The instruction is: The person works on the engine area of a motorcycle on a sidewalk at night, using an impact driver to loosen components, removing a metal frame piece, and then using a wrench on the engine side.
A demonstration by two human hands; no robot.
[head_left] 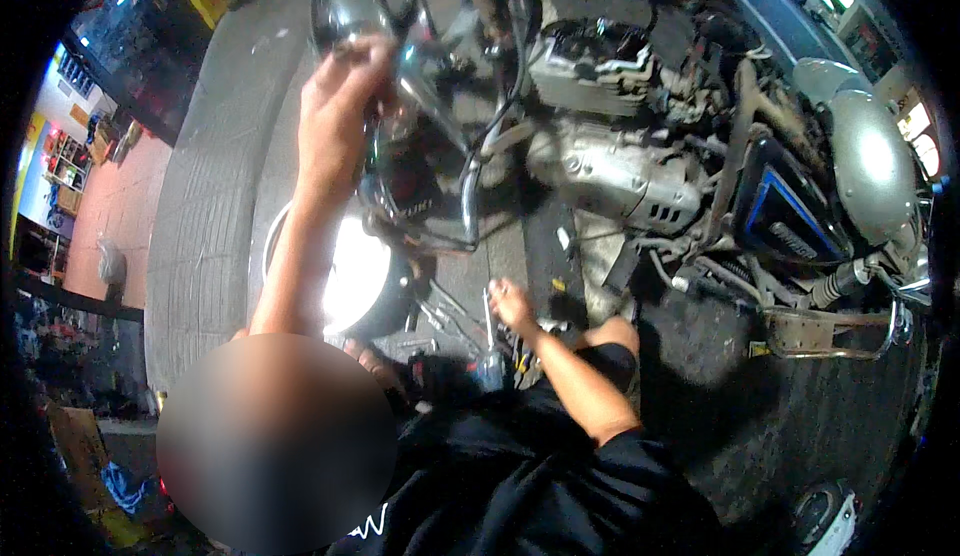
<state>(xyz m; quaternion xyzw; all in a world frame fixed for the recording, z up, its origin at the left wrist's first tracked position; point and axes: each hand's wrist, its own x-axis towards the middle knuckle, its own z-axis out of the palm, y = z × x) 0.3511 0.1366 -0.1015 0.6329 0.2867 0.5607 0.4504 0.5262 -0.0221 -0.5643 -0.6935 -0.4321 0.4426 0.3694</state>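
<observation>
My left hand (345,86) is raised at the front of a partly stripped motorcycle, next to a rounded chrome part (345,6). Its fingers are curled in and blurred, and what they grip cannot be made out. Lower down, near my knee, my right hand (511,304) is closed at the upper end of a slim silver rod-shaped tool (490,321). Several metal hand tools (440,314) lie on the floor to the left of that hand. Beyond my right hand is the exposed engine (620,171), its silver casing and finned cylinder showing.
A brightly shining round white object (358,271) is under my left forearm. At right are a black side cover (790,211) with blue trim, a rounded silver-grey body part (870,166) and a metal footrest bracket (830,334). A ridged grey surface (205,226) runs along the left.
</observation>
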